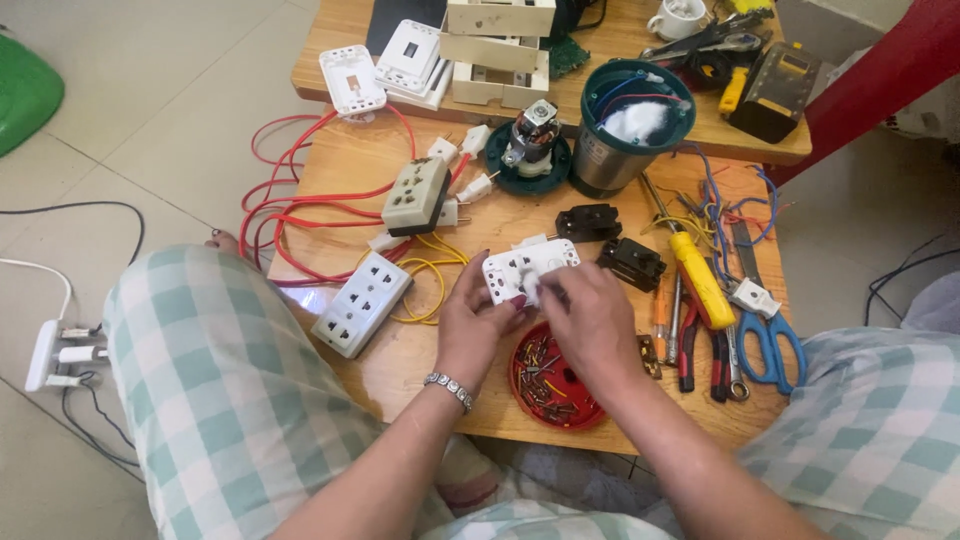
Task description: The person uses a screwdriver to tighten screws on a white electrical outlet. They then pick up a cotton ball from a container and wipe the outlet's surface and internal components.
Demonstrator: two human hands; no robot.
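Low wooden table (400,375): I sit at its near edge, knees in checked cloth on either side. Little bare wood; the freest patch lies at the near left corner, below the white strip (361,303). A second table (330,40) butts against the far edge.

Left edge: red wire (290,200) loops over the side toward the floor; the white strip lies slanted near it, with yellow wire (430,275) coiled just beside.

Right edge: blue scissors (770,345), red pliers (690,345) and a yellow screwdriver (700,280) lie close together, nearly reaching the edge.

Containers:
- Red lid (550,385), near edge, under my right wrist: holds loose screws and small metal bits.
- Steel canister (625,125), far side, green rim: holds white wadding and coloured wires.
- Green base (530,150) beside it: carries a small motor, upright.

Socket (525,270), white, flat: held above the table centre, over the red lid's far side, face up toward me.

Left hand (475,320): palm inward, thumb and fingers clamped on the socket's near left edge; bracelet at the wrist.

Right hand (590,320): back up, fingertips pinched on a small white piece at the socket's right side.

Two black parts (610,240) lie just beyond the socket.
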